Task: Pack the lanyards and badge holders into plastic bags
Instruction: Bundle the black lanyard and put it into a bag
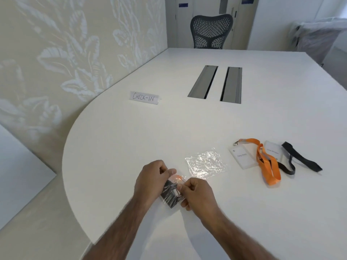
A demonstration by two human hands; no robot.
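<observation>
I work close to the near curved edge of the table (116, 128), which sweeps round on my left toward the wall; ahead of my hands the white top lies bare up to the sign (144, 97) reading CHECK-IN and two cable slots (216, 83). My left hand (152, 180) and right hand (197, 194) are both pinched shut on one filled bag (171, 194), thumbs and fingertips clamped on its upper edge, the bag lying on the table between them. Inside it I see dark strap and a bit of orange; more I cannot make out through the creased plastic. Just beyond my right hand lies one empty bag (204, 163), flat and crumpled, apart from everything else. Further right, well clear of my hands, are two lanyards and two holders: the orange lanyard (266, 162) crosses between the holders, its clip by the near holder (243, 156); the black lanyard (300, 159) trails off past the far holder (273, 150). One chair (211, 31) stands at the far end.
</observation>
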